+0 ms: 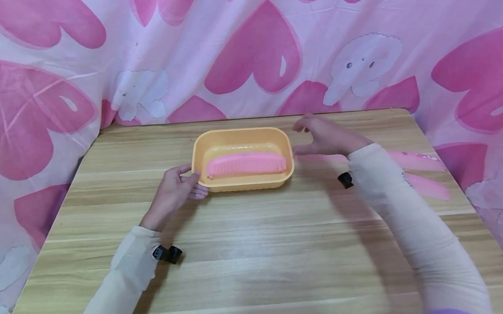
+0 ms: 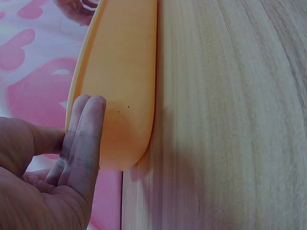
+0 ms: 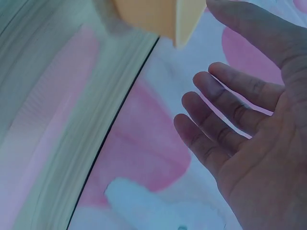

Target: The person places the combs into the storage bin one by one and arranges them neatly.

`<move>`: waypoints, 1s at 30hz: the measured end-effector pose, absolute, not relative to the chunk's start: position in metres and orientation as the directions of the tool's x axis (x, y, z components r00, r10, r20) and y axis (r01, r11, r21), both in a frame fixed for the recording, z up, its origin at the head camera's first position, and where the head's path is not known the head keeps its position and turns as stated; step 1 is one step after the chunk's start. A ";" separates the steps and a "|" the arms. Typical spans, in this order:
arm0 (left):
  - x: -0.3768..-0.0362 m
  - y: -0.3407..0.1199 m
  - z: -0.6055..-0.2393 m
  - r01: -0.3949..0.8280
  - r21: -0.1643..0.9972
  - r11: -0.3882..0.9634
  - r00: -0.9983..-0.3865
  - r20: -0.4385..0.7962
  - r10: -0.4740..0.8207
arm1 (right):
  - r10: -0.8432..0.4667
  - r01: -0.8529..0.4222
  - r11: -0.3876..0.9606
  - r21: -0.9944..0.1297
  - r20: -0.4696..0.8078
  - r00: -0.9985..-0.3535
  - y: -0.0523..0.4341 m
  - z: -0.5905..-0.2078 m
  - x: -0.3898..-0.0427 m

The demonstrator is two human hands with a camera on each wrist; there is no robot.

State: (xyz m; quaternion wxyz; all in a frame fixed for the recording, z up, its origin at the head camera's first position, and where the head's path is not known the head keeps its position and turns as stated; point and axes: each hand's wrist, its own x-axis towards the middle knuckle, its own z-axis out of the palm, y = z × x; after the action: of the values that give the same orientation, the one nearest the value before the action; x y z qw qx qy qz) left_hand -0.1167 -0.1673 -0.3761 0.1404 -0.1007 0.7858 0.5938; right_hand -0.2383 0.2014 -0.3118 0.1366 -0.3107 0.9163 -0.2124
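Observation:
A yellow plastic basin (image 1: 241,188) stands on the wooden table, with a pink comb (image 1: 247,165) lying inside it. My left hand (image 1: 176,191) pinches the basin's near left corner, thumb at the rim and fingers against the outer wall; the left wrist view shows those fingers (image 2: 84,139) on the basin wall (image 2: 127,72). Past the basin's right end, my right hand (image 1: 326,136) is spread and holds nothing. In the right wrist view its fingers (image 3: 230,108) are loosely extended, close to the basin's rim (image 3: 180,28).
More pink pieces lie on the table to the right, partly hidden by my right arm: one by the hand (image 1: 323,158), a patterned one (image 1: 420,160) and one nearer (image 1: 427,187). A pink heart-patterned curtain (image 1: 256,49) hangs behind the table's back edge.

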 end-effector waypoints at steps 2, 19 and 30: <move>-0.117 -0.168 -0.376 -0.323 0.906 0.273 -0.941 -0.338 0.008 | -0.617 -0.508 0.727 -0.462 -0.113 -0.779 0.212 -0.312 -0.238; -0.117 -0.167 -0.377 -0.319 0.912 0.258 -0.944 -0.331 0.004 | -0.460 -0.341 0.816 -0.468 -0.167 -0.872 0.312 -0.312 -0.219; -0.117 -0.167 -0.377 -0.328 0.905 0.272 -0.940 -0.342 0.006 | -0.378 -0.282 0.870 -0.404 -0.181 -0.908 0.372 -0.326 -0.201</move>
State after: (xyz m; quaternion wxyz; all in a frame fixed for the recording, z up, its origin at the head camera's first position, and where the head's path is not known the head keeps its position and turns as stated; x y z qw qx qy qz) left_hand -0.1165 -0.1674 -0.3770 0.1405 -0.1022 0.7851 0.5945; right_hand -0.2006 0.3716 -0.3258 0.1283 -0.1722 0.9585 -0.1875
